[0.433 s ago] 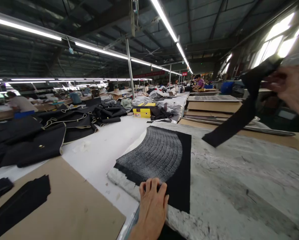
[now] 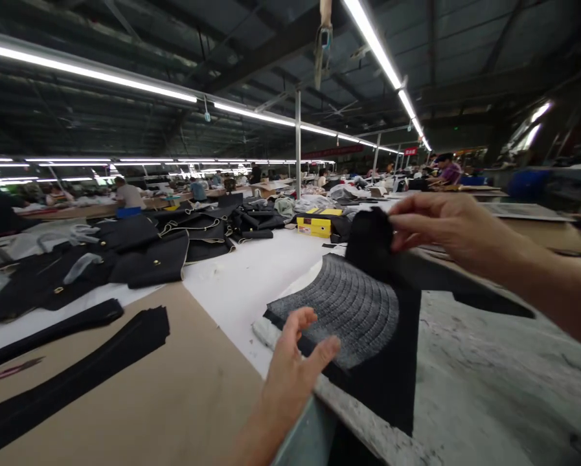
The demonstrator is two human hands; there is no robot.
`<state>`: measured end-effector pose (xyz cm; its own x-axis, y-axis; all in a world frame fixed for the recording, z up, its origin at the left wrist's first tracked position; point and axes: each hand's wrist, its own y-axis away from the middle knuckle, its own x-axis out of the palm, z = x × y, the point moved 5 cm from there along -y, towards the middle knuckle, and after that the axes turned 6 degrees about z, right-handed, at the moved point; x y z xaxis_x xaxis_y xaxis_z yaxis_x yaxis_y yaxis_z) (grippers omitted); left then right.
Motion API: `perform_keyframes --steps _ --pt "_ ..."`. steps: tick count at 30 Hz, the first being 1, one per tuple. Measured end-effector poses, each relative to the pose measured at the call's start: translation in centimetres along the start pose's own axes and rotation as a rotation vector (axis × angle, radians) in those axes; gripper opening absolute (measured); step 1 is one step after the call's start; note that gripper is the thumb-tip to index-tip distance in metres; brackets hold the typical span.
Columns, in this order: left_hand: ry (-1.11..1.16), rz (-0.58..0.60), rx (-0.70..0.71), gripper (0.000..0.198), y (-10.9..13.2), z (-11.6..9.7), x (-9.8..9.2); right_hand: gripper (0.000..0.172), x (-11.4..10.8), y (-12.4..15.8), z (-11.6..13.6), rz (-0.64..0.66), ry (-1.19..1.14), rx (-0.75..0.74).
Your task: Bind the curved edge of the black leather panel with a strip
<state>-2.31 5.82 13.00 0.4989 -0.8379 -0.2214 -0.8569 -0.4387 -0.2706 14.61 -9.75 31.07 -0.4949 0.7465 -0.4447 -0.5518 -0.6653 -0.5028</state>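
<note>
- Two bare hands at work here, and the right hand (image 2: 440, 223) has the prize: thumb and fingers pinch a black strip (image 2: 370, 243) near one end.
- That strip hangs above the far part of a fanned black stack (image 2: 358, 310), its length running off rightward beneath the forearm, over the grey slab (image 2: 489, 375).
- Over to the left hand (image 2: 290, 369): fingers spread, thumb apart, nothing gripped, poised at the near edge of the stack. Contact? Cannot tell from this angle.
- What a surface on that stack: curved rows, pale and speckled, with plain black along the right side.
- The step in hand, by my reading, is handling the strip over the stack, one hand carrying, the other free to steady.
- Next move, I judge, calls for keeping the strip's loose length clear of those speckled rows, with the left hand ready to steady the stack or take the strip.
- Out on the left, more dark pieces (image 2: 76, 366) lie across the brown board (image 2: 212, 388), well apart from both hands.
</note>
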Motion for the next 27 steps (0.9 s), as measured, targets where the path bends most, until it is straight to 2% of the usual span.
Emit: perform_keyframes --steps 4,6,8,10,12,15,17,19,21,24,27 --pt "0.131 -0.134 0.133 0.073 2.3 -5.6 -6.3 0.002 10.4 0.7 4.6 0.292 -0.128 -0.035" --pt "0.127 -0.239 0.116 0.066 4.3 -6.9 -9.4 0.004 15.2 1.1 6.7 0.408 -0.184 -0.079" --pt "0.109 -0.296 0.063 0.049 7.0 -7.2 -12.4 0.008 20.0 1.6 8.8 0.513 -0.24 -0.128" --pt "0.103 -0.324 0.025 0.035 10.4 -6.9 -15.5 0.01 25.0 2.3 10.6 0.6 -0.289 -0.185" --pt "0.121 -0.402 -0.052 0.033 14.6 -5.7 -19.1 0.01 30.2 3.5 12.2 0.689 -0.322 -0.251" --pt "0.172 -0.598 -0.262 0.041 22.5 -2.3 -24.5 0.015 37.7 6.5 13.4 0.812 -0.349 -0.337" --pt "0.184 -0.729 -0.376 0.043 28.2 0.4 -27.5 0.025 41.9 9.3 13.4 0.877 -0.361 -0.361" --pt "0.199 -0.869 -0.469 0.048 34.1 3.1 -29.6 0.03 44.6 12.5 12.8 0.922 -0.356 -0.383" --pt "0.184 -0.999 -0.55 0.054 39.6 5.4 -30.8 0.029 46.0 15.8 11.9 0.955 -0.309 -0.467" --pt "0.104 -1.137 -0.664 0.061 46.4 7.6 -31.4 0.032 45.8 19.9 9.6 0.924 -0.143 -0.668" --pt "-0.012 -1.193 -0.754 0.06 50.7 8.2 -31.1 0.037 45.5 22.2 5.2 0.789 0.118 -0.883"
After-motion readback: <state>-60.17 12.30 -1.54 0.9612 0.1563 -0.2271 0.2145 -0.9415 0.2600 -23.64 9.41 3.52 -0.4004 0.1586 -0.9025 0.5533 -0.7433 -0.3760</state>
